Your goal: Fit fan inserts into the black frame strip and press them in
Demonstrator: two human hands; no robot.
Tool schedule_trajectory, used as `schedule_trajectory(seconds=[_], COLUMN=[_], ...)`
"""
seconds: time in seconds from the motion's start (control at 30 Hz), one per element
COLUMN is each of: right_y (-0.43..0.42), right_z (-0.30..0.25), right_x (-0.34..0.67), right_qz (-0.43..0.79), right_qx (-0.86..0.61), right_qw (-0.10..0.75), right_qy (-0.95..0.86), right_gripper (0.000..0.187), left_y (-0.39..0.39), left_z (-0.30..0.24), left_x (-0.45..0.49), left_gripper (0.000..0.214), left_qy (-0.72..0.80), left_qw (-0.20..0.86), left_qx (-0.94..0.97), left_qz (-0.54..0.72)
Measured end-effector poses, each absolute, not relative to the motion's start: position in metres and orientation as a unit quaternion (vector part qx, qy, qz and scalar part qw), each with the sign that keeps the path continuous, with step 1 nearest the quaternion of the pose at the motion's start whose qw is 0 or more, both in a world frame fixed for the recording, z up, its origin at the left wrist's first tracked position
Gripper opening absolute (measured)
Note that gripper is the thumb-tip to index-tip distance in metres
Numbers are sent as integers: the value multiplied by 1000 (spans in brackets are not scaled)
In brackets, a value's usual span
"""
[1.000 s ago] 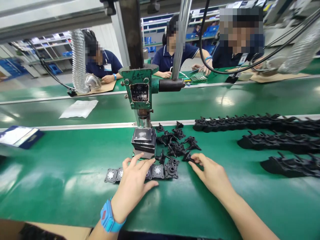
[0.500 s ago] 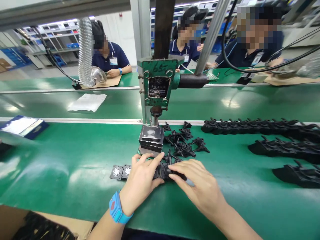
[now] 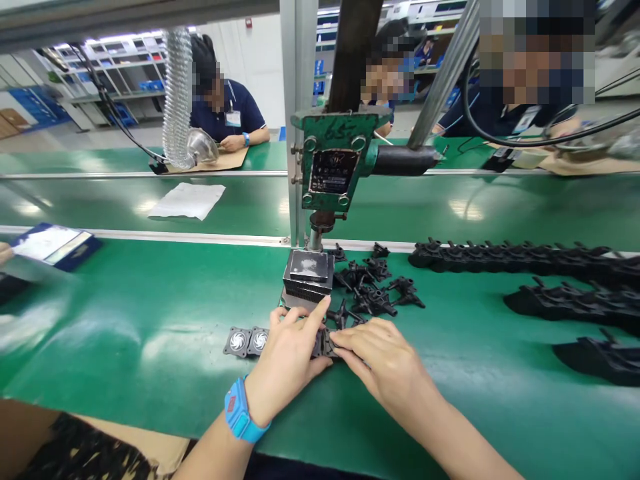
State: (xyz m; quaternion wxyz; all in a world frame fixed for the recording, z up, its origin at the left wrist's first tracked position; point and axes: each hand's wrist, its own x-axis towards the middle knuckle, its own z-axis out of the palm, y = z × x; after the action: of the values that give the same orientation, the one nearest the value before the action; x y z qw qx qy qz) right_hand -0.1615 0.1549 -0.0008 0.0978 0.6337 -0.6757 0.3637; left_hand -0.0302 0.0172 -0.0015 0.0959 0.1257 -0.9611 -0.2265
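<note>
A row of small square black fans with white swirl rotors lies on the green bench. My left hand rests across the middle of this row, thumb on the near side and fingers over the far side, gripping it. At the right end, my right hand pinches the edge of a black square part against the row; its rotor face is hidden. Just beyond my left fingertips stands a dark block stack under the green hand press. Loose black pronged parts lie right of the stack.
Rows of black parts line the right side of the bench. A dark blue box with papers sits at left, and a white sheet lies across the rail. Co-workers sit opposite. A clear duct hose hangs at back left.
My right fingers have shifted closer to the left hand at the row's right end. The dark stick-like thing with a grey end seen in the right hand no longer shows. The view has shifted slightly.
</note>
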Motion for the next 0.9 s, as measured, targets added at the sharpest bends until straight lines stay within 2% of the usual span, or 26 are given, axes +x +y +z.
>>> schedule_trajectory(seconds=[0.23,0.27,0.37,0.43,0.5,0.57,0.7,0.8,0.9], right_y=[154,154,160,172,188,201,206,194,185], right_z=[-10,-9,0,5,5,0,-21,-30,-33], right_x=[-162,-160,-163,-174,-190,-207,-224,-221,-220], right_qz=[354,350,362,399,421,394,314,299,297], right_qx=[625,624,613,561,474,428,477,495,505], right_qw=[86,90,91,98,99,56,-63,-91,-104], right_qy=[-690,-693,-696,-718,-767,-812,-818,-811,-804], right_gripper=[12,13,13,14,19,23,19,28,31], left_y=[16,16,16,16,16,16,17,18,17], left_z=[-3,-3,0,2,3,3,3,4,7], left_x=[-31,-31,-33,-33,-34,-35,-37,-36,-29], left_gripper=[101,94,56,40,39,40,40,42,59], left_qy=[-956,-955,-957,-957,-957,-960,-966,-969,-970], left_qw=[101,100,89,85,86,86,83,83,96], left_qx=[127,122,107,109,114,113,108,104,112], left_qz=[-246,-249,-254,-255,-253,-243,-222,-210,-195])
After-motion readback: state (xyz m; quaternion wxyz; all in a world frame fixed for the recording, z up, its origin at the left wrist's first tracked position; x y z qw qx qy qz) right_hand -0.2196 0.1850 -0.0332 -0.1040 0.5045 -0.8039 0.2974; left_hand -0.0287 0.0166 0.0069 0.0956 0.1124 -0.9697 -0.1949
